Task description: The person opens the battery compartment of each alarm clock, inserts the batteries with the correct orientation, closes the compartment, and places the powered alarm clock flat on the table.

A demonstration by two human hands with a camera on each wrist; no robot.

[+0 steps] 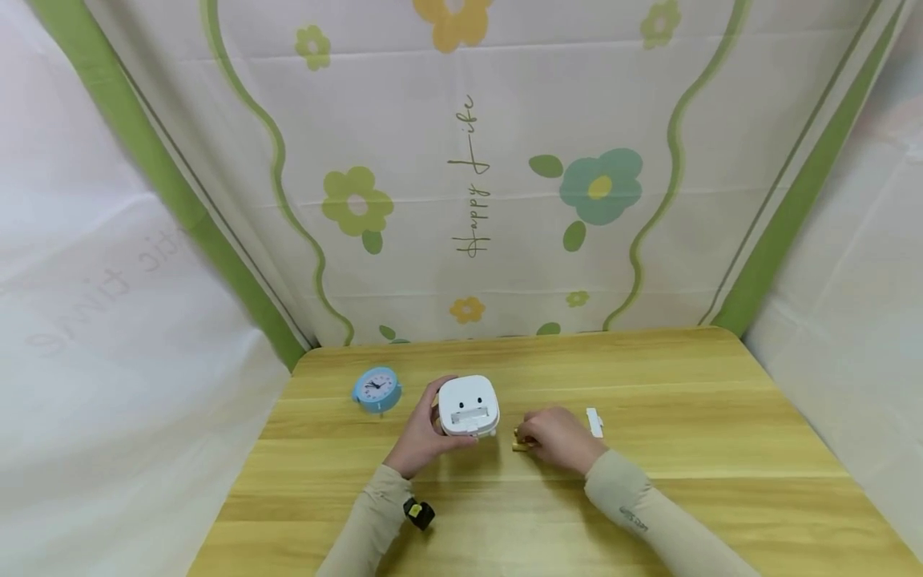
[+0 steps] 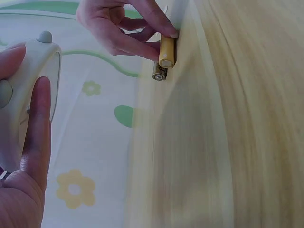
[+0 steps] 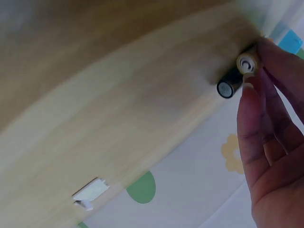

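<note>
White rounded-square plastic device (image 1: 461,386) is positioned above the table, between the thumb and fingers of the left hand (image 1: 420,442), which grip it at its edges. The face bearing two dark spots and an open rectangular compartment points upward. Right hand (image 1: 561,439): thumb and fingertips pinch a gold-coloured cylindrical battery (image 3: 248,62) by its sides. A second cylindrical battery, black and gold (image 3: 227,88), lies just beside the first; the pictures do not clearly show whether the two touch. A small flat white plastic strip with a side tab (image 1: 594,422) lies on the table near the right hand, on its outer side. A round light-blue alarm clock (image 1: 378,389) stands beyond the left hand, to its left. All work takes place over a yellow-brown wood-grain table (image 1: 692,425). Behind the table hangs a white fabric curtain with printed flowers (image 1: 411,112), lettered "Happy Life".
</note>
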